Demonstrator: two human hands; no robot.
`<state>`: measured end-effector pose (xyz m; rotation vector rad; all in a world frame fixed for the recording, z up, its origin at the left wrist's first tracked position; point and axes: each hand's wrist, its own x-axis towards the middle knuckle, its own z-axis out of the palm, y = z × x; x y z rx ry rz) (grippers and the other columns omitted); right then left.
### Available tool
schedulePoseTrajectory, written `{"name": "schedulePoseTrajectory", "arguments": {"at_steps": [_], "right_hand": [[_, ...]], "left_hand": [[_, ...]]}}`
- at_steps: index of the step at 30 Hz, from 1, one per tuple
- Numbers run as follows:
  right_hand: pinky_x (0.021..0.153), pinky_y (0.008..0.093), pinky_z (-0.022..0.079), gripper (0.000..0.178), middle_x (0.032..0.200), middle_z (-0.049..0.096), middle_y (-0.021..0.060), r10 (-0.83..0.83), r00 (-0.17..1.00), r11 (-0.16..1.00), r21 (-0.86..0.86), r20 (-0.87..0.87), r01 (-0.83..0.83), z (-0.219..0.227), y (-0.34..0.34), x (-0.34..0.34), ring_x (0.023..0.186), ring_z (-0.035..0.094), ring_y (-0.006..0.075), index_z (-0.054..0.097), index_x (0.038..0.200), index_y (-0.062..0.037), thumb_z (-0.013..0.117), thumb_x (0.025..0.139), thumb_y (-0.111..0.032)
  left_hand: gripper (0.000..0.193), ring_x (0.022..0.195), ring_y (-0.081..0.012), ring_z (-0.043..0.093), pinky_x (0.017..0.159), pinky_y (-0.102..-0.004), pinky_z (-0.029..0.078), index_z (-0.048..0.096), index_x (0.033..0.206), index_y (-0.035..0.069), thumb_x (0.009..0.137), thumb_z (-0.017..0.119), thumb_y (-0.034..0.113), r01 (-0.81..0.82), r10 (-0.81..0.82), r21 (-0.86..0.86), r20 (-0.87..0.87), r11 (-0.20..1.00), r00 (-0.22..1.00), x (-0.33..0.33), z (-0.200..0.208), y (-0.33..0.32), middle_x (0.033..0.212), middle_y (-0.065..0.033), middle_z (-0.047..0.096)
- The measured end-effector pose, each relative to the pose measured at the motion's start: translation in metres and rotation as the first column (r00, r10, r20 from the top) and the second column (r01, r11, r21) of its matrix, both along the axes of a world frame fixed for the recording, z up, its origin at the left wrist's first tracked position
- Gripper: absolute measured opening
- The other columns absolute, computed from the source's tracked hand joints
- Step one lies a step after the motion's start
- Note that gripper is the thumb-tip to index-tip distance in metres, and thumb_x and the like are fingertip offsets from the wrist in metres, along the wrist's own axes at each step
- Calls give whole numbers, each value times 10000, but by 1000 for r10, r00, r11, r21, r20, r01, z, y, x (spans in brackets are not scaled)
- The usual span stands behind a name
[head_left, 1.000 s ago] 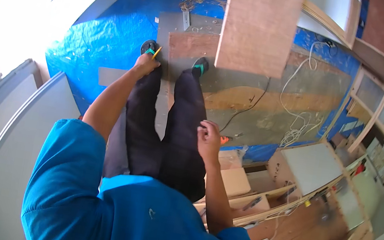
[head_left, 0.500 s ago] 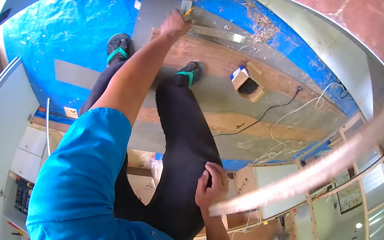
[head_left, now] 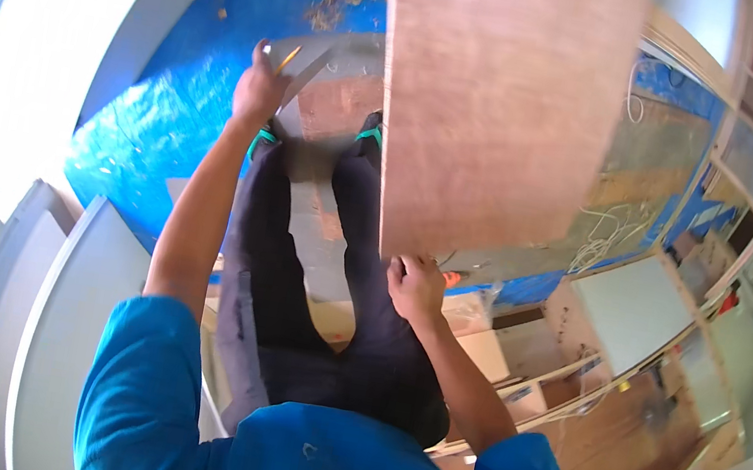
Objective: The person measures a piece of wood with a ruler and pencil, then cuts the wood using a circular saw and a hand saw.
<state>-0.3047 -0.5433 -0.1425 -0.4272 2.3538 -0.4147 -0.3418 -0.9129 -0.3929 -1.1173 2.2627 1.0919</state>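
Note:
My left hand [head_left: 258, 96] is raised to the left of the board, closed around a yellow pencil [head_left: 288, 59] and a try square. The try square's flat grey blade [head_left: 307, 74] sticks out to the right, smeared by motion. A large reddish-brown plywood board [head_left: 502, 107] rises in front of me on the right, its broad face showing. At its near edge, my right hand [head_left: 416, 286] is closed with fingers curled against the board; the fingertips are partly hidden.
Blue sheeting [head_left: 161, 94] covers the floor, with wood shavings [head_left: 335, 4] farther off. Pale panels [head_left: 76, 334] stand at the left. Wooden cabinet frames [head_left: 614, 364] and a coiled white cable [head_left: 600, 238] are on the right. Grey and brown sheets lie underfoot.
My left hand has lifted the try square off the floor sheet, moving left. My right hand has left my thigh for the board's near edge. The board has swung round, face now showing.

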Motion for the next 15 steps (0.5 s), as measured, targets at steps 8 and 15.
{"name": "schedulePoseTrajectory", "arguments": {"at_steps": [8,15], "right_hand": [[780,372,568,125,1016,724,125,-234,911,857,-370,340,358,107,-27,36,905,718,269,722,1012,-46,723,907,-112],[884,348,545,797,1453,554,89,-117,699,425,-600,706,678,214,-89,14,1196,612,208,492,1477,-67,914,818,-219]], "left_hand": [[149,440,-148,465,406,-326,335,633,801,81,858,707,197,-777,763,368,223,511,607,134,316,-92,617,-38,534],[264,392,-118,399,345,-258,268,513,738,136,967,628,198,-821,788,560,555,-116,267,175,459,-16,571,-5,480]]}}
